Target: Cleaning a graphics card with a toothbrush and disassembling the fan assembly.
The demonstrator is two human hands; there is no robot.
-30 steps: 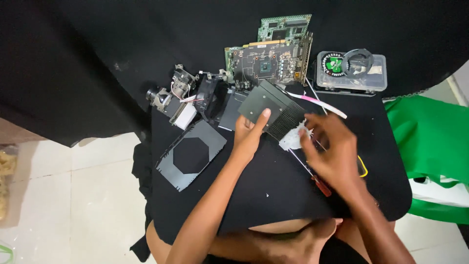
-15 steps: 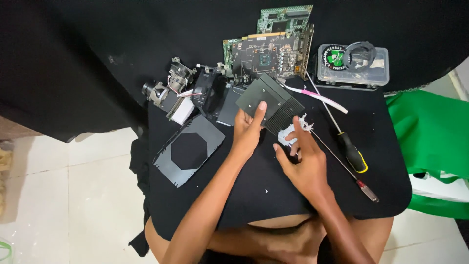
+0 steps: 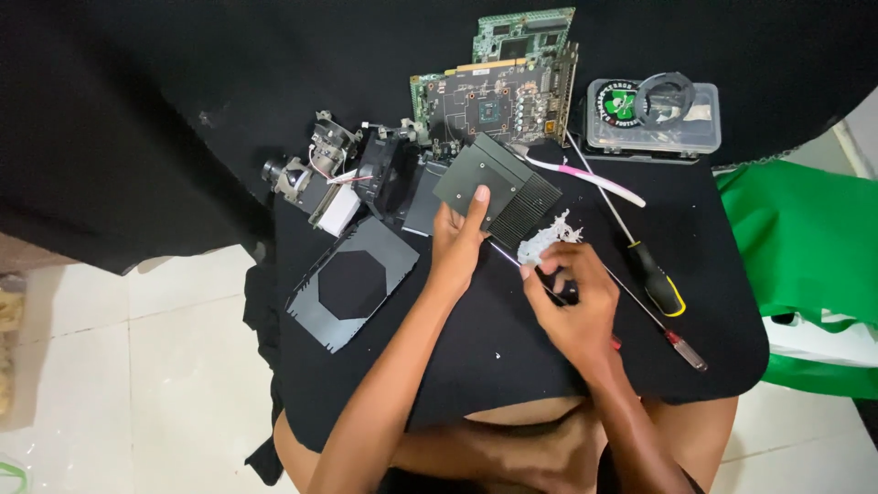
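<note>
My left hand (image 3: 457, 240) grips the near edge of a black finned heatsink (image 3: 498, 183) and holds it tilted on the black cloth. Just to the right of it, my right hand (image 3: 572, 297) pinches a crumpled white tissue (image 3: 546, 238) at the heatsink's lower right corner. A thin metal tool (image 3: 506, 253) runs under my right hand; its handle end is mostly hidden. Behind the heatsink lies a green circuit board (image 3: 485, 96).
A pink toothbrush (image 3: 585, 178), a black-and-yellow screwdriver (image 3: 658, 279) and a thin red-handled screwdriver (image 3: 686, 348) lie to the right. A black cover plate (image 3: 352, 279) and fan parts (image 3: 320, 174) lie to the left. A clear plastic box (image 3: 654, 114) sits far right, a second board (image 3: 521, 27) behind.
My right hand has drawn back left and nearer to me, uncovering the two screwdrivers, and now holds the tissue by the heatsink corner. My left hand stays on the heatsink.
</note>
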